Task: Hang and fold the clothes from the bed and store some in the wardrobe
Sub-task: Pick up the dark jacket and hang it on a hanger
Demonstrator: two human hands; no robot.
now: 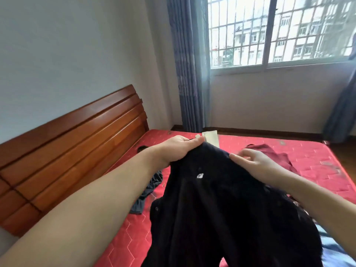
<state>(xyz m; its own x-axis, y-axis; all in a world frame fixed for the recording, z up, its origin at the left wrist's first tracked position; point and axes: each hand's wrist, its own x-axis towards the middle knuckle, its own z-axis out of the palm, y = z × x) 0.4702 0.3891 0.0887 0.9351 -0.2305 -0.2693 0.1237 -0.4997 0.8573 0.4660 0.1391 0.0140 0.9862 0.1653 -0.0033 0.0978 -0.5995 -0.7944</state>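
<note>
A black garment [221,209] with small buttons hangs in front of me over the red mattress [300,155]. My left hand [179,149] grips its top edge at the upper left, fingers closed on the cloth. My right hand [254,160] touches the top edge at the right, its thumb on the fabric and its fingers curled and blurred; its hold is unclear. A dark red garment [269,153] lies crumpled on the mattress behind my right hand. A dark grey garment [148,191] lies on the mattress under my left forearm.
A wooden headboard [73,141] runs along the left wall. A folded pale cloth [211,138] lies at the far edge of the mattress. Blue curtains [188,74] hang beside a barred window [279,29]. Light blue fabric [337,247] shows at the bottom right.
</note>
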